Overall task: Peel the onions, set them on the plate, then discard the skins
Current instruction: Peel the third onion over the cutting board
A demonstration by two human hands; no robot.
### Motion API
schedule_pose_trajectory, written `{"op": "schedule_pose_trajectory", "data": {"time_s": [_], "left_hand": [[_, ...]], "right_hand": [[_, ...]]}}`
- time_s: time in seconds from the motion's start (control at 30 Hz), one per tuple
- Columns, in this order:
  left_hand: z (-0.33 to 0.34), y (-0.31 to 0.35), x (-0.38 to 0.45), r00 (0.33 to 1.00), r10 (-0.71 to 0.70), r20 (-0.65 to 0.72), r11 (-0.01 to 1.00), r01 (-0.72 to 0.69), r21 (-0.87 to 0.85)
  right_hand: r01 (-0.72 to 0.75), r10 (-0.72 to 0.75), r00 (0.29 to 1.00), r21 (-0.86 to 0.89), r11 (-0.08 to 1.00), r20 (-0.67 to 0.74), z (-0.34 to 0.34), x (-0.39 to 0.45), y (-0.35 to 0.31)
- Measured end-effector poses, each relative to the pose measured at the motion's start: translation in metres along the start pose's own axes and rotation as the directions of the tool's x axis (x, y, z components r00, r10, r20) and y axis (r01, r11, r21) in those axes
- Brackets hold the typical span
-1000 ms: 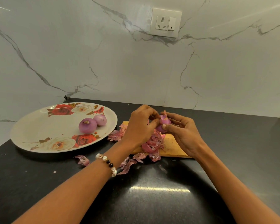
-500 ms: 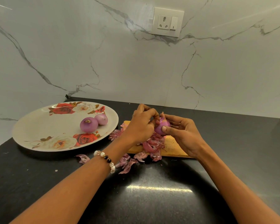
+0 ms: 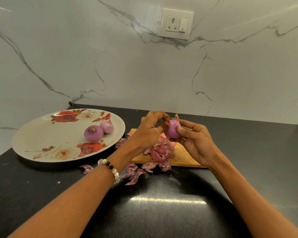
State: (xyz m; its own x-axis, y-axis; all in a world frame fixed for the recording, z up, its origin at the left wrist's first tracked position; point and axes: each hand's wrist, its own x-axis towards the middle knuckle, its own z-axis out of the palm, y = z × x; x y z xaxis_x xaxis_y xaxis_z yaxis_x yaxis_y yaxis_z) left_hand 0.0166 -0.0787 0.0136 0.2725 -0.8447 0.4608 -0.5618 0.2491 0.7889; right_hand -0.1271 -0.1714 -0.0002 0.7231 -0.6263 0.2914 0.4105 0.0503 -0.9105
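Nearest you, loose skins [image 3: 134,174] lay on the black counter [image 3: 162,212] just off the near edge of the wooden board [image 3: 182,157], w/ a bigger heap of skins [image 3: 162,150] on the board itself. Above that heap your right hand [image 3: 196,143] cupped the onion [image 3: 173,130], thumb pressed on its front, stem end w/ a skin flap pointing up and away from you. Your left hand [image 3: 149,129] sat just left of it, fingers curled in and pinching at the skin near the top; exact contact was hidden. So the peel pull looked like a leftward one, left hand nearer the flap. Toward the counter's far-left corner, the floral plate [image 3: 41,136] held two peeled onions [image 3: 100,131], touching, near its right rim.
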Motion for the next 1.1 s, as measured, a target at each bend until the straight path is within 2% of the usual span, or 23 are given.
{"op": "schedule_pose_trajectory", "data": {"time_s": [0.13,0.23,0.47,0.6,0.73,0.97,1.1], "left_hand": [[0.000,0.003,-0.002,0.995,0.078,-0.061,0.993,-0.083,-0.084],[0.001,0.001,-0.002,0.987,0.120,-0.104,0.989,-0.128,-0.076],[-0.001,0.006,-0.004,0.993,0.070,-0.098,0.978,-0.088,-0.190],[-0.002,0.008,-0.005,0.997,-0.009,-0.082,0.974,-0.010,-0.226],[-0.004,0.010,-0.005,0.992,-0.126,0.012,0.953,0.125,-0.276],[-0.001,0.012,-0.003,0.935,-0.330,0.131,0.806,0.352,-0.475],[-0.006,0.014,-0.002,0.904,-0.387,0.183,0.771,0.426,-0.473]], "right_hand": [[0.007,-0.007,0.998,-0.007,1.000,-0.067,0.001,0.000,-0.005],[0.012,-0.010,0.995,0.016,1.000,-0.097,-0.001,0.000,-0.005],[0.030,-0.024,0.989,0.044,0.999,-0.143,-0.001,0.000,-0.008],[0.015,-0.008,0.989,0.044,0.999,-0.151,0.002,-0.001,-0.006],[0.018,-0.009,0.987,0.058,0.998,-0.158,0.003,-0.002,-0.006],[0.009,0.002,0.991,0.086,0.996,-0.133,0.005,-0.002,-0.006],[-0.030,0.036,0.993,0.059,0.998,-0.115,0.006,-0.002,-0.003]]}}
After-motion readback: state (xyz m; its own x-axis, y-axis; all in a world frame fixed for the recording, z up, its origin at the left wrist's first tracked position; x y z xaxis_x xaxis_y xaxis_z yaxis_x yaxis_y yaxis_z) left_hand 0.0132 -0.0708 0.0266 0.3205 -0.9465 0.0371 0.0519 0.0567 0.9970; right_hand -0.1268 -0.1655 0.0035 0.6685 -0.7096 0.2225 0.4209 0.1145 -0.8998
